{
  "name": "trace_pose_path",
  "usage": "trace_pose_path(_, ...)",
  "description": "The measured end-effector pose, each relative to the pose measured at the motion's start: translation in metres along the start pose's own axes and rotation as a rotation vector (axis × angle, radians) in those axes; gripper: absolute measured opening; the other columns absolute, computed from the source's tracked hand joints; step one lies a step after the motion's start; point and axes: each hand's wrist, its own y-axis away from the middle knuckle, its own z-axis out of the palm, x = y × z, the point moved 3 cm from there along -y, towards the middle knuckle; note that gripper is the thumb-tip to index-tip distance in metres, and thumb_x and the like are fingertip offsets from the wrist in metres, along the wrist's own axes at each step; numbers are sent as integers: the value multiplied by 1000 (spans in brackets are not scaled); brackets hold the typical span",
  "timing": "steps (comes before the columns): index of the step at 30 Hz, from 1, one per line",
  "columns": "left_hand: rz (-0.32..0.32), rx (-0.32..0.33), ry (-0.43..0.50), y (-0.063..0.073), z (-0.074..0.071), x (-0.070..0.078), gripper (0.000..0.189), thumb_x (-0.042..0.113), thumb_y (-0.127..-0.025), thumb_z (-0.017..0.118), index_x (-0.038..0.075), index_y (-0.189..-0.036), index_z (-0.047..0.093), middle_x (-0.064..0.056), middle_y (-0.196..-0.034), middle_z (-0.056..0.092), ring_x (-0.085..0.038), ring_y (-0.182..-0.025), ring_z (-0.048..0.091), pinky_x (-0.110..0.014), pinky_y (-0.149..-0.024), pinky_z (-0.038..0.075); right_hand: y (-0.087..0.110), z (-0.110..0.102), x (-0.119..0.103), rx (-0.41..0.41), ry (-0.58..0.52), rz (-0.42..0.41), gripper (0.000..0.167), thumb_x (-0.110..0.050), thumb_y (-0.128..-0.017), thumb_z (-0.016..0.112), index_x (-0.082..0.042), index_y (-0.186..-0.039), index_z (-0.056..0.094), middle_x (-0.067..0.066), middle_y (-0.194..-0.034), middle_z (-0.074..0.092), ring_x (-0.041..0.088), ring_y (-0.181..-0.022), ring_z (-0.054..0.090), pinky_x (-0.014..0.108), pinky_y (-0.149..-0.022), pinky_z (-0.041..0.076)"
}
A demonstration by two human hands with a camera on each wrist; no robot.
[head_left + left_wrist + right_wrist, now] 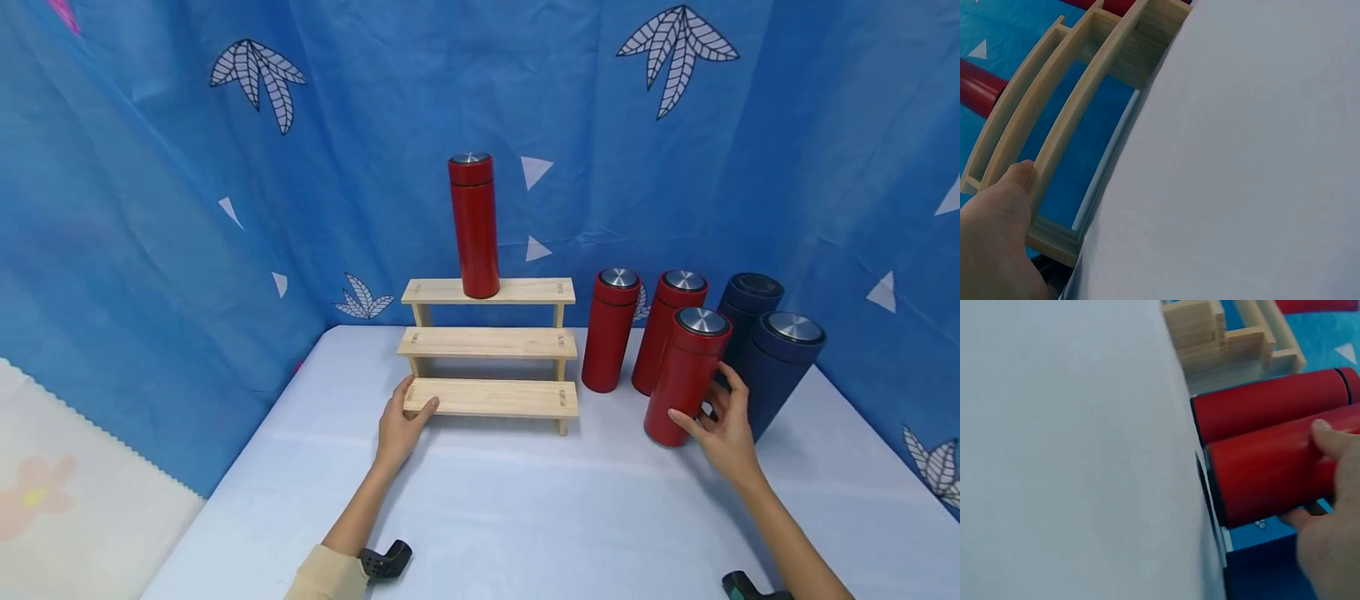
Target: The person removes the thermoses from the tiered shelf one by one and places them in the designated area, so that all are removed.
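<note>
A three-step wooden display rack (pixel 491 397) stands at the table's middle back. My left hand (pixel 396 427) grips the left end of its lowest step, thumb on the front edge; in the left wrist view the thumb (pixel 1020 172) lies along the wood. On the top step a red thermos flask (pixel 476 225) stands upright. My right hand (pixel 729 429) holds another red thermos flask (pixel 678 392) by its lower body, thumb in front and fingers around the right side. In the right wrist view, this flask's dark base (pixel 1215 487) is close over the white tabletop.
Behind the held flask stand two more red flasks (pixel 611 333) (pixel 649 354). Two dark blue flasks (pixel 776 367) (pixel 738 312) are close to its right. A blue patterned curtain (pixel 360 125) hangs behind the white table (pixel 540 508).
</note>
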Motion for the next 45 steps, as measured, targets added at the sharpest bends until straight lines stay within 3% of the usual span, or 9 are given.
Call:
trace_pose_path(14, 3, 12, -16, -1, -1, 2, 78, 48, -84, 63, 8, -143, 31, -23, -133, 42, -41, -124, 37, -57, -100, 26, 4, 3, 7, 28, -12, -12, 101, 19, -74, 66, -20, -147, 7, 6, -136, 37, 9, -118, 41, 10, -84, 40)
trace_pose_path(20, 11, 14, -22, -4, -2, 4, 77, 48, -84, 63, 10, -143, 31, -23, -132, 43, -41, -123, 38, -58, -99, 27, 2, 8, -2, 31, 29, -22, 101, 19, -74, 65, -19, -147, 6, 11, -136, 36, 9, -118, 40, 11, -85, 40)
trace_pose_path(23, 3, 4, -18, -4, -1, 3, 78, 50, -84, 62, 11, -143, 31, -23, -133, 42, -41, -124, 37, -57, -99, 27, 4, 9, -9, 47, 101, 6, 102, 17, -73, 68, -18, -147, 7, 16, -137, 34, 13, -121, 39, 19, -91, 39)
trace_pose_path(26, -1, -3, -13, -3, 0, 1, 79, 51, -83, 62, 11, -143, 31, -23, -134, 41, -41, -124, 37, -57, -100, 26, 7, 8, -15, 93, 228, -57, 99, 11, -71, 72, -14, -146, 12, 17, -141, 30, 16, -127, 33, 25, -99, 33)
trace_pose_path(30, -3, -7, -17, -1, 0, 1, 80, 52, -83, 62, 10, -143, 31, -22, -133, 42, -40, -124, 37, -57, -100, 27, 8, 11, -37, 239, 394, -313, 71, -14, -80, 67, -5, -138, 27, 18, -142, 29, 25, -131, 26, 34, -105, 29)
trace_pose_path(33, -7, 2, -24, 0, -2, 3, 78, 50, -83, 63, 10, -143, 31, -23, -132, 43, -41, -123, 38, -57, -99, 28, 4, 24, -60, 337, 426, -490, 58, -31, -84, 62, 0, -127, 38, 22, -135, 38, 33, -124, 33, 34, -100, 35)
trace_pose_path(36, 0, 12, -26, 0, -4, 5, 77, 47, -84, 63, 9, -143, 32, -24, -131, 43, -42, -122, 38, -58, -98, 28, -5, 48, -76, 332, 386, -575, 51, -27, -82, 64, 1, -121, 45, 21, -127, 47, 35, -117, 41, 25, -95, 37)
trace_pose_path(40, -3, 3, -24, -1, -3, 5, 77, 47, -84, 64, 9, -143, 31, -25, -132, 42, -42, -123, 37, -58, -98, 28, -26, 85, -85, 231, 315, -542, 56, -6, -74, 70, 2, -124, 45, 19, -126, 48, 29, -118, 42, 23, -96, 36)
trace_pose_path(45, -4, -6, -28, -1, -1, 2, 78, 50, -83, 63, 10, -143, 31, -25, -132, 42, -42, -123, 38, -58, -98, 29, -62, 130, -89, 137, 192, -477, 60, 3, -76, 71, 2, -127, 40, 18, -127, 46, 24, -119, 44, 38, -96, 40)
